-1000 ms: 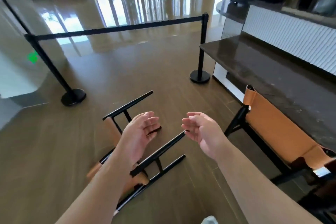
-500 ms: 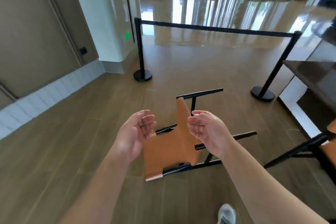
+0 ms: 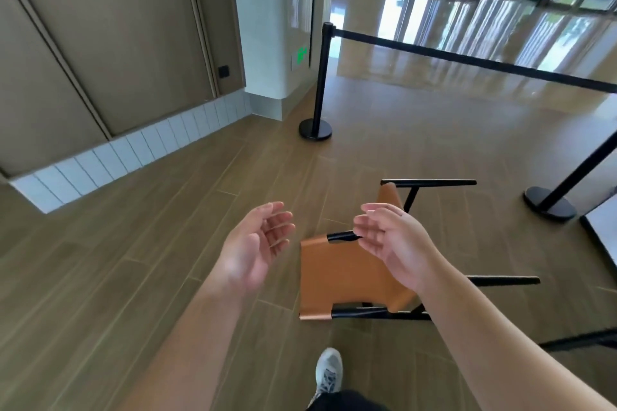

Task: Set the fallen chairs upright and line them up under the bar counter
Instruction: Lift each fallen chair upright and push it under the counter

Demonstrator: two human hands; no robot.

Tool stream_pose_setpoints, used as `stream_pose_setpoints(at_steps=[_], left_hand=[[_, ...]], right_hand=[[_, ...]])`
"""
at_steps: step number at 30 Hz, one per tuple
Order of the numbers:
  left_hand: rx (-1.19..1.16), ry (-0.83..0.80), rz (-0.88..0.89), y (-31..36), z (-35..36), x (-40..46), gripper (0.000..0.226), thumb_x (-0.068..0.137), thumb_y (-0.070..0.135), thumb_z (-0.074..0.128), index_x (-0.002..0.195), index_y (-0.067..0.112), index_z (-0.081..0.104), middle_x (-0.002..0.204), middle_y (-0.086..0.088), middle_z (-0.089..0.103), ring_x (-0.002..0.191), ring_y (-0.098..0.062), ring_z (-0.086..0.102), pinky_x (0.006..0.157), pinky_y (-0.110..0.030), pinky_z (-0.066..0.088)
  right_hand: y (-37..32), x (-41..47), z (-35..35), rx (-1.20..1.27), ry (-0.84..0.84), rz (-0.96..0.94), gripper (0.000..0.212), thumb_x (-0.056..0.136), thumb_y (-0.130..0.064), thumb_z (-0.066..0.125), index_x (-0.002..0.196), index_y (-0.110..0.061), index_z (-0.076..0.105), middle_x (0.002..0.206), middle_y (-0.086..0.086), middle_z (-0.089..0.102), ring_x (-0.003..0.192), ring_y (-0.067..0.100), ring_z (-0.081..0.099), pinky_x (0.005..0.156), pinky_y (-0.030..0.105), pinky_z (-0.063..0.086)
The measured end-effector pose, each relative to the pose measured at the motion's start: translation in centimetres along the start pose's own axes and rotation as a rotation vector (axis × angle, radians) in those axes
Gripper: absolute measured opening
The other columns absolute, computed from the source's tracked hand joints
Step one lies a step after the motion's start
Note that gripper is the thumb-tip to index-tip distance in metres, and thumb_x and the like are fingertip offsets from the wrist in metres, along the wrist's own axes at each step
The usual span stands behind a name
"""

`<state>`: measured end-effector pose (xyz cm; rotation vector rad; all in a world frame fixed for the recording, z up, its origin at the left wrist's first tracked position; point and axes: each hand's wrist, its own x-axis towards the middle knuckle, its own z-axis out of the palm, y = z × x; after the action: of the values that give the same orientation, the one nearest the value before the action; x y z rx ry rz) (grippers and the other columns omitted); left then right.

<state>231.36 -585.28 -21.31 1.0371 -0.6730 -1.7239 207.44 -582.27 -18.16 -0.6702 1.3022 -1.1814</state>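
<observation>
I see a tan-orange chair (image 3: pixel 337 274) with a black frame on the brown wood-plank floor (image 3: pixel 133 277). Beyond the chair: black stanchion (image 3: pixel 319 83), black belt (image 3: pixel 467 58). Near it, my shoe (image 3: pixel 329 370) is grey-white.

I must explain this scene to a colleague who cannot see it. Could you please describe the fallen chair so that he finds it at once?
Start at the wooden floor in front of the black rope barrier. Between its two posts and the person's shoe lies the fallen chair, directly below the open hands. It is the only thing with an orange leather seat and thin black legs pointing sideways.
</observation>
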Motion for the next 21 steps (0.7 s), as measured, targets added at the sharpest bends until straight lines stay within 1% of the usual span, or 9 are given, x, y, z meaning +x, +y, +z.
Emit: stream_pose_setpoints(at_steps=[7, 10, 13, 18, 21], left_hand=[[0.096, 0.009, -0.047, 1.6, 0.1, 7.5, 0.023, 0.099, 0.029, 0.049, 0.109, 0.017, 0.066, 0.097, -0.003, 0.073, 0.084, -0.016, 0.069, 0.079, -0.035, 0.046], [0.149, 0.034, -0.078, 2.8, 1.1, 11.4, 0.022, 0.100, 0.028, 0.047, 0.107, 0.018, 0.066, 0.094, -0.001, 0.073, 0.082, -0.015, 0.068, 0.078, -0.034, 0.046], [0.205, 0.021, -0.107, 4.0, 2.1, 15.3, 0.022, 0.100, 0.027, 0.046, 0.107, 0.018, 0.065, 0.092, -0.001, 0.073, 0.080, -0.014, 0.068, 0.076, -0.035, 0.045], [0.284, 0.028, -0.105, 7.1, 3.4, 20.7, 0.022, 0.102, 0.025, 0.046, 0.110, 0.016, 0.064, 0.093, -0.002, 0.072, 0.079, -0.015, 0.067, 0.077, -0.035, 0.044], [0.294, 0.025, -0.085, 8.8, 3.8, 23.3, 0.018, 0.101, 0.022, 0.049, 0.112, 0.015, 0.062, 0.094, -0.002, 0.071, 0.079, -0.014, 0.066, 0.076, -0.034, 0.043]], right_hand=[[1.4, 7.6, 0.5, 0.053, 0.054, 0.096, 0.020, 0.096, -0.011, 0.054, 0.110, -0.011, 0.068, 0.093, 0.008, 0.072, 0.092, 0.024, 0.069, 0.091, 0.042, 0.053], [1.1, 11.8, 1.3, 0.072, 0.064, 0.125, 0.021, 0.097, -0.011, 0.051, 0.111, -0.009, 0.067, 0.097, 0.010, 0.070, 0.095, 0.026, 0.068, 0.095, 0.044, 0.052], [0.0, 16.1, 2.3, 0.108, 0.057, 0.134, 0.021, 0.097, -0.009, 0.050, 0.111, -0.009, 0.066, 0.094, 0.009, 0.070, 0.092, 0.025, 0.067, 0.097, 0.046, 0.050], [-1.9, 22.0, 3.7, 0.142, 0.045, 0.130, 0.022, 0.096, -0.008, 0.049, 0.113, -0.008, 0.064, 0.092, 0.007, 0.071, 0.091, 0.024, 0.067, 0.098, 0.046, 0.050], [-2.9, 24.4, 4.4, 0.144, 0.034, 0.136, 0.023, 0.095, -0.008, 0.048, 0.111, -0.008, 0.065, 0.089, 0.006, 0.070, 0.090, 0.024, 0.067, 0.094, 0.043, 0.052]])
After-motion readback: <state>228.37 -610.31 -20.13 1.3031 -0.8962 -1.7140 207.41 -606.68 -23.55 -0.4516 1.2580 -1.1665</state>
